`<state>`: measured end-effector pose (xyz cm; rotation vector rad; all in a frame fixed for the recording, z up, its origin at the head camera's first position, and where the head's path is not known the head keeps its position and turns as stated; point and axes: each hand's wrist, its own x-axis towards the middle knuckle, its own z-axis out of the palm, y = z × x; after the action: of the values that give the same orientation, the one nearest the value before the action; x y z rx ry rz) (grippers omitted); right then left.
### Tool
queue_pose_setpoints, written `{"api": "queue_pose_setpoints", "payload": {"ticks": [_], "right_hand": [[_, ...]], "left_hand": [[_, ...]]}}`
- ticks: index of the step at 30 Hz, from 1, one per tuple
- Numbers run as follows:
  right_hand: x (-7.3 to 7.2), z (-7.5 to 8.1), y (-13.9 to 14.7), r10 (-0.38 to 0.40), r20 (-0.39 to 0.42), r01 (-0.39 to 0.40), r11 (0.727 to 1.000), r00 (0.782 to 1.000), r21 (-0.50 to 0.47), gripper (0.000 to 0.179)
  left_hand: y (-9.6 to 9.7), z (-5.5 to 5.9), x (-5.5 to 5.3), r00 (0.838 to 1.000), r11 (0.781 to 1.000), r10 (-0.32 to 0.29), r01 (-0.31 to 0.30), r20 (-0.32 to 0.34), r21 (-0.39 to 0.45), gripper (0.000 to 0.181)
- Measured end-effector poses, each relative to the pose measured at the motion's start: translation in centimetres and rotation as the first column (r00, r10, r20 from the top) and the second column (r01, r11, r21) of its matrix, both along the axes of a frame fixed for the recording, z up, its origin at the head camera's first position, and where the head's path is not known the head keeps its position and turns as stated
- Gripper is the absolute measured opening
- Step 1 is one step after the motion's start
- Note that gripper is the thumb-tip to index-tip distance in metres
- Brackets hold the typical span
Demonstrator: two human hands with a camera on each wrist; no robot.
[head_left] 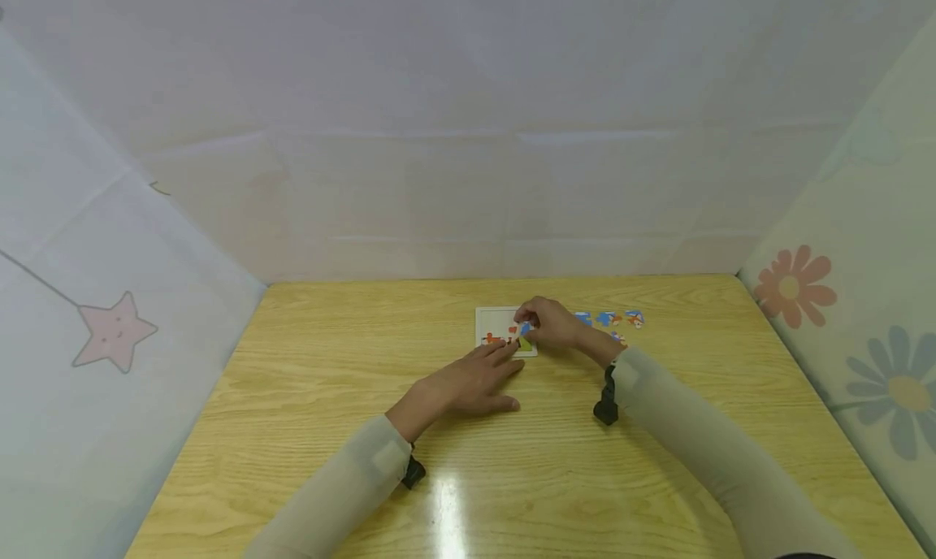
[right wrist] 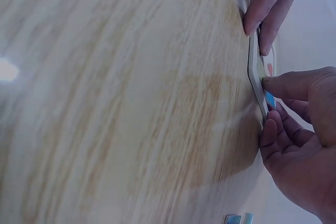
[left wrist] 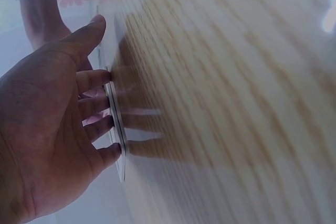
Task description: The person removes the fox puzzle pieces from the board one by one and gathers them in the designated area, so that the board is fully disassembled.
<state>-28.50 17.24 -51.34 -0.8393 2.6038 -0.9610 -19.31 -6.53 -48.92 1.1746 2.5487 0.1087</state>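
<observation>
A small white-rimmed puzzle board (head_left: 478,325) lies flat toward the back of the table, with a few colourful pieces in its lower part. My left hand (head_left: 475,383) rests on its front edge, fingers extended; in the left wrist view the fingertips (left wrist: 107,124) touch the rim. Over the board's right side, my right hand (head_left: 556,323) pinches a blue puzzle piece (right wrist: 270,99) between thumb and curled fingers, low against the board. The fingers partly hide this piece. Right of the board lie several loose puzzle pieces (head_left: 605,318), some behind the right wrist.
The wooden table (head_left: 329,380) extends around the board on every side. Pale cloth walls (head_left: 453,201) stand at its back and sides, close to the far edge. A dark band (head_left: 607,396) sits on the right wrist, another (head_left: 413,471) on the left.
</observation>
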Motion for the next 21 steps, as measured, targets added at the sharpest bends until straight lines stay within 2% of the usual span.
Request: {"api": "queue_pose_setpoints", "payload": {"ticks": [11, 21], "right_hand": [[0.21, -0.43, 0.13, -0.016, 0.026, 0.018, 0.998, 1.000, -0.066, 0.027], [0.22, -0.65, 0.21, -0.064, 0.037, 0.067, 0.993, 0.997, -0.096, 0.023]], "left_hand": [[0.10, 0.04, -0.11, 1.000, 1.000, 0.006, -0.006, 0.015, 0.010, 0.076], [0.17, -0.07, -0.26, 1.000, 1.000, -0.005, 0.005, -0.011, 0.014, 0.075]]}}
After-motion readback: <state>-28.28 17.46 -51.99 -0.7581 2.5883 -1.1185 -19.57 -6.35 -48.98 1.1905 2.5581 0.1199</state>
